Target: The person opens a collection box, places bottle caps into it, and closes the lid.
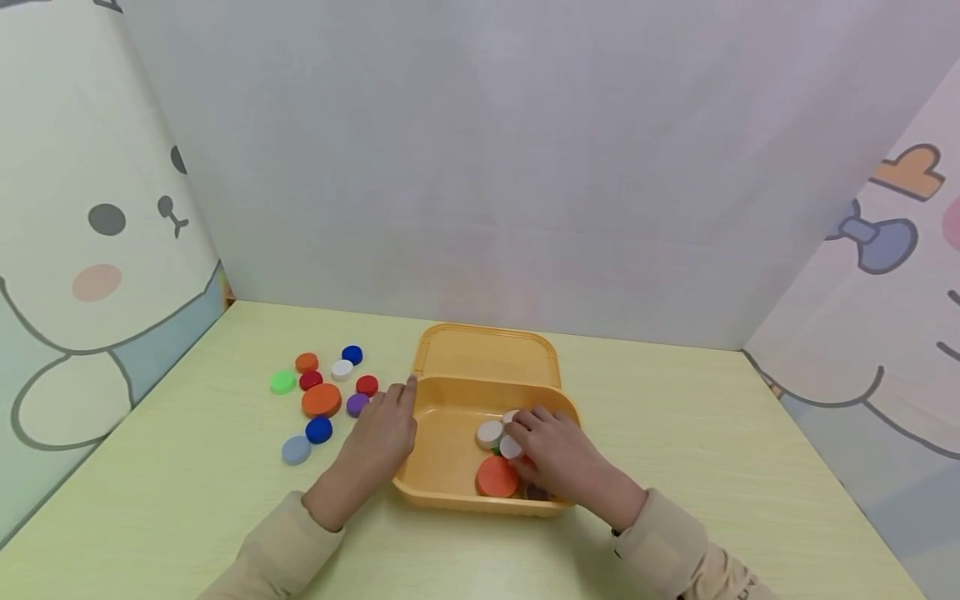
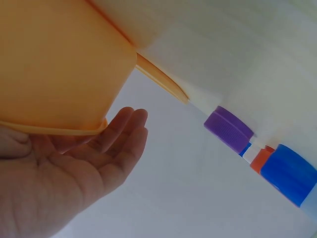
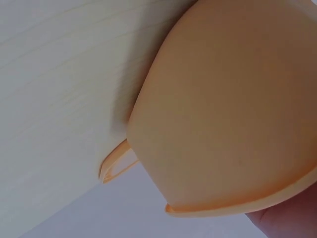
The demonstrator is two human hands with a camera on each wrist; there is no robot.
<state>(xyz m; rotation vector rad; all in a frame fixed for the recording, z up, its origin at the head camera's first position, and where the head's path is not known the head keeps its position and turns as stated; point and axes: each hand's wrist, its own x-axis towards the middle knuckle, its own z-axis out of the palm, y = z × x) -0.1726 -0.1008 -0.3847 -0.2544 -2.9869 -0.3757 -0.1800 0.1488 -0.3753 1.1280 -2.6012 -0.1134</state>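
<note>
An orange-yellow plastic box (image 1: 442, 467) stands on the table, its lid (image 1: 487, 354) folded open behind it. My left hand (image 1: 381, 429) rests over the box's left rim; in the left wrist view its fingers (image 2: 124, 144) are loosely bent and extend past the rim. My right hand (image 1: 558, 450) reaches inside the box at its right side. Its thumb and fingers pinch a white bottle cap (image 1: 511, 448). Beside them lie another white cap (image 1: 490, 434) and a large red-orange cap (image 1: 497, 477). More caps are partly hidden under the right hand.
Left of the box lie several loose caps, among them a large orange cap (image 1: 322, 401), a blue cap (image 1: 318, 430), a green cap (image 1: 282, 382) and a purple cap (image 2: 229, 128) close to the left hand. A pale wall (image 1: 487, 167) stands behind the table (image 1: 697, 467).
</note>
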